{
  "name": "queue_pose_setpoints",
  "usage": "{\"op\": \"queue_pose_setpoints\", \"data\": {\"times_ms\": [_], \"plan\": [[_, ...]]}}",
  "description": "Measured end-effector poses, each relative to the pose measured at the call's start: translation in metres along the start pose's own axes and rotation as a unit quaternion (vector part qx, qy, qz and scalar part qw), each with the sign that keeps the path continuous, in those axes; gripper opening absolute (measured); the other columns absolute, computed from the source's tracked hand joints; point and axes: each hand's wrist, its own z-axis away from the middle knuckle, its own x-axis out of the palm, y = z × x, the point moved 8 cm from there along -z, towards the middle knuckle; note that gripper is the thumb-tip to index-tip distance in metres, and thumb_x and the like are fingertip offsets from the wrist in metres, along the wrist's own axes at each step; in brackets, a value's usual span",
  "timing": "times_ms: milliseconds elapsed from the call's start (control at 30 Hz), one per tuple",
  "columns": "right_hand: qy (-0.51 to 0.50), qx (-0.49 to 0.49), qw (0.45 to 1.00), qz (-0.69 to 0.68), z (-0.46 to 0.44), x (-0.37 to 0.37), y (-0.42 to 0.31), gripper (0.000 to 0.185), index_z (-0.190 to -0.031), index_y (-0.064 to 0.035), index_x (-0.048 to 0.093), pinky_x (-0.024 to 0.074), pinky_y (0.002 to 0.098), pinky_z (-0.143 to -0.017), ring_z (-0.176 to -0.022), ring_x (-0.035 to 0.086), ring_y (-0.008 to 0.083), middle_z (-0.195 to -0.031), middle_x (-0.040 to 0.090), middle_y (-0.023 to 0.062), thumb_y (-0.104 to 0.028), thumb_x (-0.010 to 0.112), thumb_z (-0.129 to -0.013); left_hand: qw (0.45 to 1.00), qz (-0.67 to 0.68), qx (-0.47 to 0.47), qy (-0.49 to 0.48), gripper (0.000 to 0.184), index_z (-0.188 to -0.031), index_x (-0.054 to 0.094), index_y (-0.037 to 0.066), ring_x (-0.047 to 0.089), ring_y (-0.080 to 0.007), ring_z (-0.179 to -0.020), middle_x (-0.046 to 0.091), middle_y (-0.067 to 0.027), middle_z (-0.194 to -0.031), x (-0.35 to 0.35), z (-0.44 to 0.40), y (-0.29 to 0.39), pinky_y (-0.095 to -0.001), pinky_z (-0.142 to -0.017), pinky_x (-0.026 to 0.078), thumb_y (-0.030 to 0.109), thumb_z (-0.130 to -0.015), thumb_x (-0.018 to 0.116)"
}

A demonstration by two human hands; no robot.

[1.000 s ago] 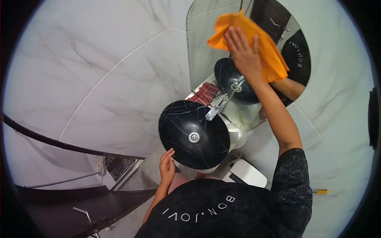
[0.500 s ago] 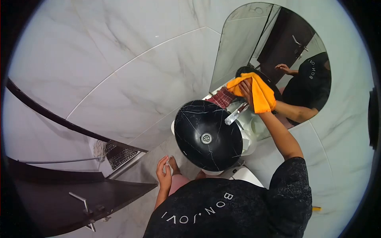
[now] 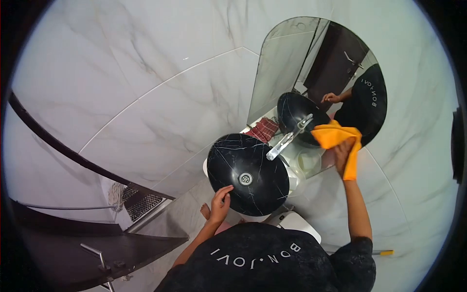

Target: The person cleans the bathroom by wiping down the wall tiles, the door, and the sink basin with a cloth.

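An orange cloth lies under and around my right hand, which holds it against the lower right part of the wall mirror. One end of the cloth hangs down past the wrist. My left hand is over the near left rim of the black marbled basin; its fingers are loosely bent and apart, with nothing in them. Whether it touches the rim, I cannot tell. A chrome faucet stands at the basin's far right edge, with its reflection in the mirror behind.
A folded red checked cloth lies behind the basin. The white toilet is right of it, below. At left are a dark door with a metal handle and a mop head. A yellow-ended stick is at right.
My right hand has moved right and down across the mirror with the orange cloth, uncovering the faucet's reflection. My left hand has come right, from beside the basin to over its rim.
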Motion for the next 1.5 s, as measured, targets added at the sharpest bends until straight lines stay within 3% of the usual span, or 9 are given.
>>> {"op": "queue_pose_setpoints", "data": {"times_ms": [200,267,333,533,833,933,1067,1133,1500], "plan": [[0.125,0.089,0.972,0.179,-0.014,-0.143,-0.01,0.033,-0.111,-0.0043,0.053,0.0021,0.0577,-0.103,-0.114,0.042,0.0307,-0.111,0.053,0.0146,-0.009,0.052,-0.079,0.999,0.011,0.032,-0.039,0.023,-0.102,0.057,0.0,0.055,-0.0209,-0.098,0.058,-0.0124,-0.104,0.029,-0.01,0.009,-0.0259,-0.084,0.04,-0.005,-0.082,0.046],[0.217,0.077,0.971,0.066,0.002,-0.155,-0.013,0.025,-0.106,-0.0023,0.054,0.0165,0.0496,-0.104,-0.109,0.047,0.0286,-0.105,0.055,0.0113,-0.01,0.049,-0.083,0.998,0.026,0.021,-0.045,0.025,-0.102,0.058,0.001,0.057,-0.0241,-0.095,0.059,-0.0134,-0.102,0.034,-0.011,0.011,-0.0278,-0.081,0.042,-0.006,-0.079,0.048],[0.27,0.23,0.872,-0.338,0.042,-0.102,0.004,0.025,-0.107,-0.0006,0.053,0.0311,0.0366,-0.096,-0.103,0.05,0.0209,-0.104,0.056,0.01,-0.014,0.044,-0.088,0.999,0.015,0.029,-0.041,0.024,-0.102,0.058,0.001,0.057,-0.0231,-0.095,0.059,-0.0133,-0.101,0.035,-0.013,0.014,-0.027,-0.08,0.042,-0.004,-0.081,0.048],[-0.241,0.207,0.568,-0.759,0.059,0.0,-0.196,0.036,-0.114,-0.0018,0.051,0.041,0.0228,-0.077,-0.085,0.052,0.0085,-0.096,0.056,0.0006,-0.029,0.045,-0.091,0.995,0.086,-0.04,-0.034,0.023,-0.107,0.055,0.0,0.055,-0.0148,-0.09,0.058,-0.0094,-0.1,0.032,-0.015,0.016,-0.0252,-0.078,0.042,0.001,-0.085,0.047],[-0.354,0.231,0.429,-0.799,0.088,0.062,-0.29,0.033,-0.112,0.0003,0.05,0.0415,0.0211,-0.076,-0.085,0.052,0.0074,-0.096,0.056,0.0016,-0.025,0.044,-0.092,0.874,0.382,-0.301,-0.016,0.044,-0.12,0.047,0.005,0.053,-0.014,-0.099,0.056,-0.0048,-0.11,0.012,0.026,-0.019,-0.0241,-0.087,0.04,0.039,-0.093,0.036],[-0.371,0.256,0.377,-0.809,0.092,0.061,-0.302,0.032,-0.11,-0.0001,0.051,0.0422,0.0214,-0.076,-0.086,0.053,0.0078,-0.097,0.057,0.0025,-0.025,0.046,-0.091,0.874,0.342,-0.342,0.047,0.038,-0.114,0.051,0.004,0.056,-0.0108,-0.092,0.059,-0.0036,-0.104,-0.012,0.032,-0.032,-0.0224,-0.081,0.042,0.034,-0.091,0.043],[-0.366,0.258,0.35,-0.823,0.081,0.055,-0.316,0.033,-0.109,0.0003,0.051,0.0423,0.022,-0.076,-0.086,0.054,0.0086,-0.097,0.057,0.0032,-0.026,0.049,-0.089,0.922,0.272,-0.273,0.029,0.031,-0.109,0.054,0.003,0.056,-0.0074,-0.086,0.061,-0.0014,-0.098,-0.034,-0.001,0.016,-0.0208,-0.076,0.043,0.026,-0.09,0.049],[-0.349,0.179,0.456,-0.799,0.064,0.041,-0.322,0.035,-0.11,0.001,0.051,0.0427,0.023,-0.077,-0.086,0.054,0.0098,-0.098,0.057,0.0038,-0.026,0.052,-0.088,0.932,0.283,-0.227,0.02,0.025,-0.106,0.056,0.001,0.057,-0.0101,-0.088,0.061,-0.0023,-0.098,-0.044,-0.016,0.036,-0.0238,-0.079,0.043,0.019,-0.088,0.052],[-0.25,0.187,0.516,-0.798,0.016,0.009,-0.365,0.029,-0.105,0.0032,0.055,0.0439,0.0202,-0.069,-0.076,0.054,0.0066,-0.088,0.059,0.0023,-0.02,0.055,-0.087,0.937,0.305,-0.159,0.053,0.021,-0.103,0.056,0.0,0.057,-0.0101,-0.086,0.061,-0.005,-0.097,-0.128,-0.05,0.071,-0.0233,-0.078,0.043,0.015,-0.088,0.051]]}}
